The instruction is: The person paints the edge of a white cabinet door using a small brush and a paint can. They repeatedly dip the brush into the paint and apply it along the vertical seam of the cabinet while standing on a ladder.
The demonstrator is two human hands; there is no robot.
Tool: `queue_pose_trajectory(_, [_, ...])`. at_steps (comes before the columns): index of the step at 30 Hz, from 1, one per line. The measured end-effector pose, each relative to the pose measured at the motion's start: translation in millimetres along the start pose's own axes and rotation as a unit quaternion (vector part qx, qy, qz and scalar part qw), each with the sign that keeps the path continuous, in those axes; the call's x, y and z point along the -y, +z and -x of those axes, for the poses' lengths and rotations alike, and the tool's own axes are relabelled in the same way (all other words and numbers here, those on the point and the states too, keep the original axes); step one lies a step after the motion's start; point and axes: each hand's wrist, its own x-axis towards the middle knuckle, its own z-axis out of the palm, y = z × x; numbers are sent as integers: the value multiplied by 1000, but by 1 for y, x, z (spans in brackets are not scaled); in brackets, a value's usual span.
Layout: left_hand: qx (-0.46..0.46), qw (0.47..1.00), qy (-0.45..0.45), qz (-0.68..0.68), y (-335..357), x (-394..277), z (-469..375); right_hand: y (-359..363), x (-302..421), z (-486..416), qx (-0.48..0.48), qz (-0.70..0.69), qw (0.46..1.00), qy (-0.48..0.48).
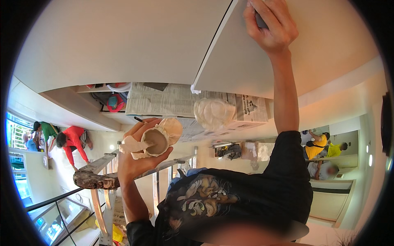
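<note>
My left hand (141,150) is wrapped around a small round tub (156,142) with crusted rims, holding a greyish paste. A pale coated flap or lid stands at its side, and a thin dark-ended tool handle (140,120) sticks out by the fingers. High at the upper right, my right hand (272,26) grips a dark, flat object (261,21), partly hidden by the fingers, against a smooth white panel (240,61). The panel's edge runs along a narrow dark gap beside a wider pale surface (123,40).
An aluminium ladder (106,163) with a crusted top stands by my left arm. Newspaper (160,100) covers a surface below the panel, with a crumpled pale plastic bundle (214,113) on it. A person in red (74,141) bends at far left; people in yellow (317,144) are at right.
</note>
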Motion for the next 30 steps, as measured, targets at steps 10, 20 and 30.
queue_pose_trajectory(10, [3, 1000, 3, -7, 0, 3, -1, 8, -10, 9, -45, -9, 998, -30])
queue_pose_trajectory(20, [-6, 1000, -20, -5, -1, 4, 0, -1, 0, 4, 13, -3, 1000, -17])
queue_pose_trajectory(30, [-4, 1000, -8, -1, 0, 8, -1, 0, 3, 0, -23, 9, 1000, -8])
